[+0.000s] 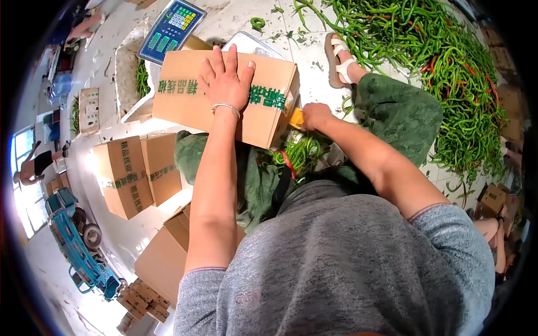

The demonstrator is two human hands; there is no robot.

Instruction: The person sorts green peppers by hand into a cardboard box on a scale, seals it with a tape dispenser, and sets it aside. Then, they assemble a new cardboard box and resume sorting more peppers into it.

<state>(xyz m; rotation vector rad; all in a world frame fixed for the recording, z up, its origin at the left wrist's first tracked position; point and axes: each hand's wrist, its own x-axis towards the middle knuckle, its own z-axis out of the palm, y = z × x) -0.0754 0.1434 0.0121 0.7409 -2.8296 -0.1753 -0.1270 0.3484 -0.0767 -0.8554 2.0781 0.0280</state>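
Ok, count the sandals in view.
1. The sandal, worn, rests on the floor beside the heap of green peppers. Its pair may be hidden.

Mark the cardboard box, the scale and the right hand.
cardboard box [189,107]: head view, printed top face.
scale [171,28]: head view, keypad panel.
right hand [316,116]: head view, back of the hand, gripping yellow tool [295,118].

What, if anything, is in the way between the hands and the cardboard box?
Nothing visible. The left hand lies flat on top of the cardboard box. The right hand is at the box's end, and only the yellow object it grips sits between them.
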